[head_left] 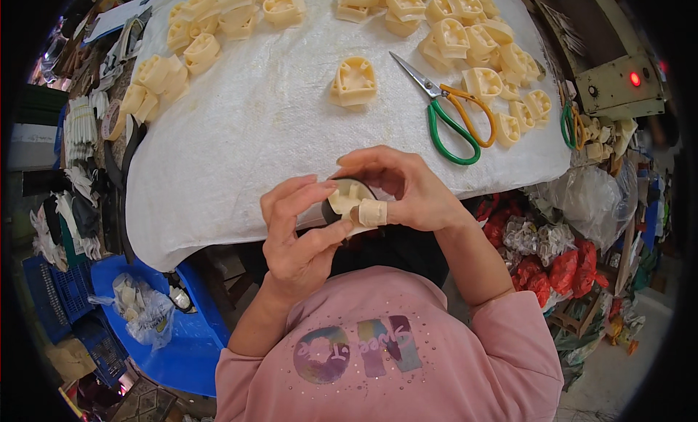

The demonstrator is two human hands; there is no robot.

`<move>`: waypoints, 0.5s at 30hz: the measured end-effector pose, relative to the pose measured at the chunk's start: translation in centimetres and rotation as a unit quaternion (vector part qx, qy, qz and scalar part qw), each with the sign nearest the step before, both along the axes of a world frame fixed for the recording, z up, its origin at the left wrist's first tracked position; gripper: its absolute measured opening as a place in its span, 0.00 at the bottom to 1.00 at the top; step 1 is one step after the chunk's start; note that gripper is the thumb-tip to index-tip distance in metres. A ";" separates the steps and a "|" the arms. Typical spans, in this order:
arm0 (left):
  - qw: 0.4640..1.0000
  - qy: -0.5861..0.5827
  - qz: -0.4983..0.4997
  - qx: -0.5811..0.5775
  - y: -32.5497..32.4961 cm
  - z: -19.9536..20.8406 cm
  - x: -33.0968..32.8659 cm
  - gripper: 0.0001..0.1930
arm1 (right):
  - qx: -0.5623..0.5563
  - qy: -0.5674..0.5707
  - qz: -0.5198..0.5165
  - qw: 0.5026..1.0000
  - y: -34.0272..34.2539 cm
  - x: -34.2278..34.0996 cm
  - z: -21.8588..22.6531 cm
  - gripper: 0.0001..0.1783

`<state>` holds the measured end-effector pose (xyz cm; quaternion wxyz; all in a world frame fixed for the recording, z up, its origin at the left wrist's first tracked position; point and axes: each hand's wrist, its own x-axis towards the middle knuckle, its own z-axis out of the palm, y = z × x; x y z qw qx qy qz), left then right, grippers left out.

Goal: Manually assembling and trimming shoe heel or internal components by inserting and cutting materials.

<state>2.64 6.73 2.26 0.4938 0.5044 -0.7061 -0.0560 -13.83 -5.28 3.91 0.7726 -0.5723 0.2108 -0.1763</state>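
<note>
Over the near edge of the table, my left hand [292, 236] and my right hand [418, 189] grip a cream moulded piece [347, 195] between them. The piece is hollow, with small posts inside and a dark rim around its curved side. My left fingertips press its left side, the thumb lying low on it. From the right, my right fingers curl behind it; a pale wrap [373, 212] covers my right thumb. Beyond my hands, another cream moulded piece [355, 80] lies alone on the white sheet. Scissors [442, 94] with green and orange handles lie to its right, blades partly spread.
Piles of cream moulded pieces [480, 40] cover the back and right of the white-covered table [240, 131], with more at the left [156, 76]. A box with a red light [618, 87] stands at right. A blue bin [207, 342] sits at lower left, red bags [563, 273] at lower right.
</note>
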 end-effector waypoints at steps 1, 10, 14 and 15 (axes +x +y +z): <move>1.000 0.000 -0.001 0.000 0.0 0.2 -0.1 0.11 | 0.000 0.000 -0.001 1.000 0.0 -0.1 0.0 0.32; 0.829 0.482 -0.122 0.254 -0.8 -0.2 -1.2 0.32 | -0.408 -0.068 -0.098 0.905 1.6 0.9 0.0 0.36; 0.712 0.628 -0.147 0.276 -0.5 0.8 -2.7 0.26 | -0.364 -0.102 -0.120 0.918 2.5 1.5 -0.9 0.39; 0.715 0.638 -0.125 0.255 -0.5 0.6 -3.0 0.23 | -0.361 -0.101 -0.117 0.920 2.5 1.6 -0.9 0.39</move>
